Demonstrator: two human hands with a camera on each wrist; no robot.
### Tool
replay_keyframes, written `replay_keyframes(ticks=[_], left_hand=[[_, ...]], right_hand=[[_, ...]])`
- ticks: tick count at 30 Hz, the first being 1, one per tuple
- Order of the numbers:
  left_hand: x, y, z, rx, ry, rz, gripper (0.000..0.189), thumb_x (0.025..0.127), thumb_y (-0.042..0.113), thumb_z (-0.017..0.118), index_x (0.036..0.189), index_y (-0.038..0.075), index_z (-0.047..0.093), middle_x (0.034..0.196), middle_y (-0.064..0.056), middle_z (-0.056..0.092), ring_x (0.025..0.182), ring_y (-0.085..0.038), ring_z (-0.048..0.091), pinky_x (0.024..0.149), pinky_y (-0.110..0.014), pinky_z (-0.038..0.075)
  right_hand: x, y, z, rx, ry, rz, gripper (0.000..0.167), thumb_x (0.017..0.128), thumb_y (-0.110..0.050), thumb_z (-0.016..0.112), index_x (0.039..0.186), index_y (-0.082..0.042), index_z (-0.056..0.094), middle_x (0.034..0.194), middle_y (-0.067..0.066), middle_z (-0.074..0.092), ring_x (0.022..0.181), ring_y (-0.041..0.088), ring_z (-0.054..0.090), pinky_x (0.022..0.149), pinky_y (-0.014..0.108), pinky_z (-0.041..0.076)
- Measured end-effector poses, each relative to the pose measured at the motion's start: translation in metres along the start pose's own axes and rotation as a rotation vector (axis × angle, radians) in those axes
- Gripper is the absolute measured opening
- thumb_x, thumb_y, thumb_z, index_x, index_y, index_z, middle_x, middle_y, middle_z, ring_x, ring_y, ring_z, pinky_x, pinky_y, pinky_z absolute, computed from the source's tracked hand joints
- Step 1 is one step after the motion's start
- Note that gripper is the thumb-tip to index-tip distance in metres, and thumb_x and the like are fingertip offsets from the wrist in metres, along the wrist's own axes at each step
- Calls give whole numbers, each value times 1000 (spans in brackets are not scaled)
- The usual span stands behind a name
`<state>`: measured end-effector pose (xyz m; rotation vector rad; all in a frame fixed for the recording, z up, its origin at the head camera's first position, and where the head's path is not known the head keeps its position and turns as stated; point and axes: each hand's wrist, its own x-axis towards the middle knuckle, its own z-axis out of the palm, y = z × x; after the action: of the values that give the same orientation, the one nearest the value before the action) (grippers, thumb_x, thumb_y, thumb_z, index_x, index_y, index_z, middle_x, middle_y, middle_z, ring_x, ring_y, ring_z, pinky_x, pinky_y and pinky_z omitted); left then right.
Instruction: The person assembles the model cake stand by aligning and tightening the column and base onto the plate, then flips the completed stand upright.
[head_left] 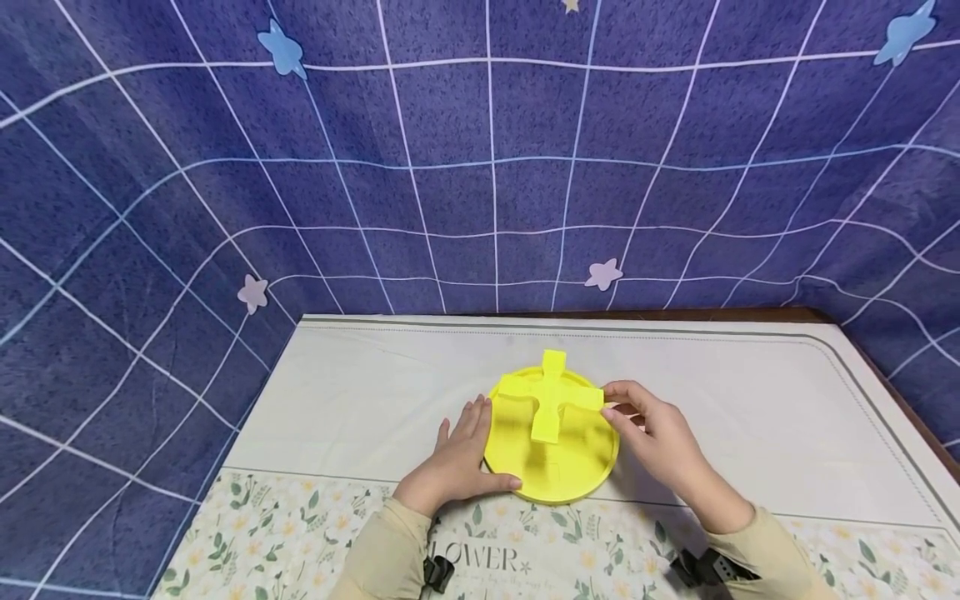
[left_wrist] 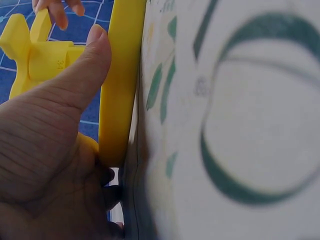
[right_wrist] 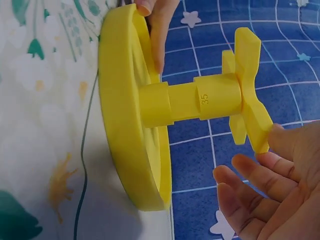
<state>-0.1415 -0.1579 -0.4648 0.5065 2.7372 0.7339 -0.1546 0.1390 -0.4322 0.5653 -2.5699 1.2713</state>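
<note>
A round yellow base with a raised rim lies flat on the table. From its middle rises a stepped yellow stem marked 35, topped by a yellow four-armed cross handle. My left hand holds the base at its left edge, fingers along the rim and thumb across its front; in the left wrist view the thumb lies over the rim. At the right, my right hand pinches the tip of one cross arm between thumb and index finger. Its other fingers hang loosely below, off the handle.
A pale cloth with a flowered front band covers the table. Behind and beside it hangs a blue curtain with grid lines and stars. A dark wooden table edge shows at the back.
</note>
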Motion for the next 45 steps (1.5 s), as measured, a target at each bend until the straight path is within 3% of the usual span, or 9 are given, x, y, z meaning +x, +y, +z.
replay_keyframes(ticks=[8,15,24,31,34,37,42,45], left_hand=[[0,-1,1,8,-9,-10,122,78,65,69,155,-1,3,162,-16,-3,148,-34,-1,114,-60,-2],[-1,-2,2,-7,-14,-18,122,77,66,69,155,0,2,162,-16,-3,148,-33,-1,115,-59,-2],[-1,-2,3,-7,1,-16,122,76,66,69,156,0,3,162,-16,-2,148,-33,0,115,-59,-2],[0,-2,5,-2,4,-15,123,77,66,69,155,0,3,162,-16,-1,148,-33,0,115,-59,-2],[0,-2,4,-3,2,-17,122,77,66,69,155,0,3,162,-16,-1,148,-33,-1,115,-59,-3],[0,-1,3,-3,4,-10,122,77,65,70,155,-1,3,162,-17,-1,148,-34,0,114,-60,-2],[0,0,1,-4,8,2,122,77,64,70,155,-2,3,162,-18,-1,148,-35,0,114,-60,-1],[0,0,0,-4,8,1,122,78,64,70,155,-2,4,162,-18,0,148,-35,1,115,-60,-1]], right_hand=[[-8,-5,3,-65,-12,-77,21,89,-12,72,109,-9,66,94,-2,69,79,12,65,65,26,54],[-13,-16,10,-151,-34,-135,27,86,-20,76,110,-10,68,99,-1,70,77,10,65,64,31,54],[-12,-24,23,-246,-7,-228,26,81,-29,80,98,-14,67,88,-5,67,67,7,56,55,21,43],[-12,-27,26,-264,-5,-221,27,81,-31,80,96,-14,67,87,-6,66,66,8,55,54,21,41],[-12,-27,25,-276,-1,-219,28,81,-33,80,97,-14,69,91,-5,68,72,10,60,58,25,47],[-11,-25,20,-274,42,-238,26,80,-31,80,96,-13,71,92,-4,70,80,12,63,66,32,53],[-6,-17,9,-248,219,-279,13,79,-17,80,87,-11,71,87,-3,68,85,17,61,69,39,51],[-1,-11,3,-251,288,-284,16,81,-11,77,95,-7,70,95,3,69,93,23,60,75,42,49]])
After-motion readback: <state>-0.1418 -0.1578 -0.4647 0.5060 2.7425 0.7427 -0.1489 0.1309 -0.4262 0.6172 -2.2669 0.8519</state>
